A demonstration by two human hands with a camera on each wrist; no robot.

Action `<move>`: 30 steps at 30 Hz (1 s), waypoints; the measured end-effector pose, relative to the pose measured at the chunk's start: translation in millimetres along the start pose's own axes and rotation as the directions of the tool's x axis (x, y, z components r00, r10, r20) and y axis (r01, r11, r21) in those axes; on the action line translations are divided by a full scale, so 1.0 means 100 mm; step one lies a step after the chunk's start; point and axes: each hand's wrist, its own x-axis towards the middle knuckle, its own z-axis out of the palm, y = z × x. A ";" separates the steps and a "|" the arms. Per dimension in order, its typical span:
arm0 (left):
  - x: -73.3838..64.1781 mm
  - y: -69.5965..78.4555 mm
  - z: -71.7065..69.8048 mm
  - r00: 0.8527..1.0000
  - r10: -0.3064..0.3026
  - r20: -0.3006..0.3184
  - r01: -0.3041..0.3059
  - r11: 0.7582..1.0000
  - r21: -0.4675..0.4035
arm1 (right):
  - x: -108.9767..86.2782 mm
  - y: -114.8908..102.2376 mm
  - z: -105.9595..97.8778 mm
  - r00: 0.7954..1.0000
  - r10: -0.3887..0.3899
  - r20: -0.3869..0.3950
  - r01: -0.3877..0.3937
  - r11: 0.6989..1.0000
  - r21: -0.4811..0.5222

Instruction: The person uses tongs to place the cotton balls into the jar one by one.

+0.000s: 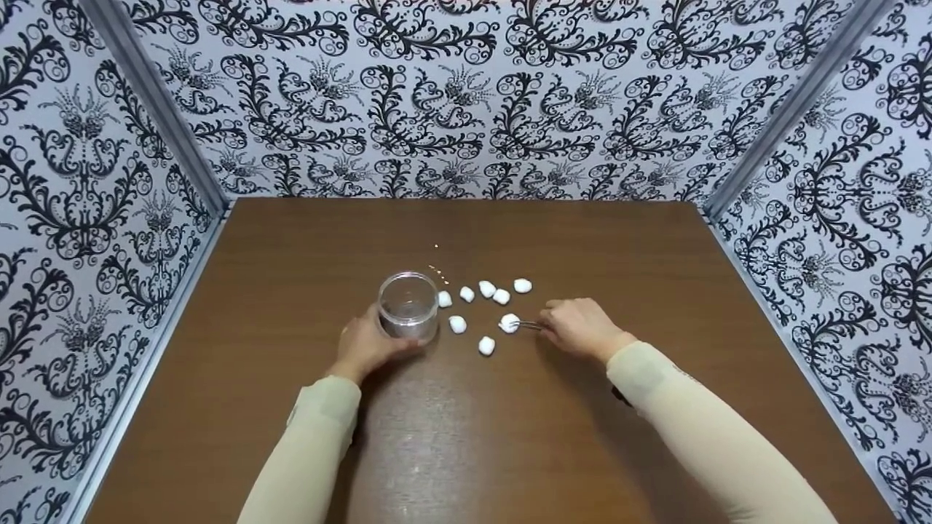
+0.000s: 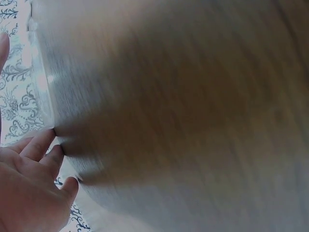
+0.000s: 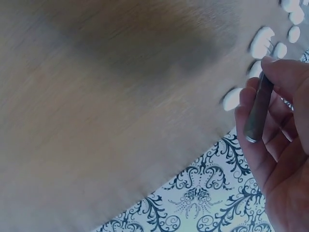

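A clear plastic jar (image 1: 408,300) stands upright on the brown table, left of several white cotton balls (image 1: 486,346). My left hand (image 1: 370,345) holds it low down, thumb along the near side. In the left wrist view that hand's fingertips (image 2: 42,140) come down to the table. My right hand (image 1: 582,327) pinches a pair of metal tweezers (image 3: 259,108) between thumb and fingers. In the head view, the tips of the tweezers meet one cotton ball (image 1: 509,323); whether they squeeze it I cannot tell.
Tiny yellowish specks (image 1: 439,273) lie behind the jar on the wooden table (image 1: 451,451). Patterned black-and-white walls (image 1: 451,102) with grey metal corner posts (image 1: 160,109) enclose the back and sides.
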 end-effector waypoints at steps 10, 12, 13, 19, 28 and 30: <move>0.00 -0.01 0.01 0.999 0.049 0.004 -0.049 0.999 -0.014 | -0.02 -0.02 0.03 0.998 -0.019 -0.056 0.017 0.999 -0.046; 0.00 0.00 0.01 0.998 0.055 0.002 -0.055 0.998 -0.006 | -0.03 0.00 0.03 0.997 -0.021 -0.079 0.018 0.999 -0.048; 0.00 0.00 0.01 0.998 0.057 0.000 -0.057 0.998 -0.001 | -0.03 0.01 0.03 0.996 -0.022 -0.090 0.018 0.999 -0.048; 0.00 -0.02 -0.01 0.999 0.052 -0.010 -0.052 0.999 0.014 | -0.06 0.07 0.00 0.988 -0.025 -0.153 0.019 0.999 -0.040; -0.02 0.02 -0.03 0.998 0.056 -0.016 -0.056 0.998 0.013 | -0.03 0.08 -0.09 0.979 -0.030 -0.200 0.021 0.999 -0.049; -0.02 0.03 -0.03 0.998 0.058 -0.006 -0.058 0.998 0.013 | 0.00 0.06 -0.13 0.976 -0.037 -0.216 0.028 0.999 -0.045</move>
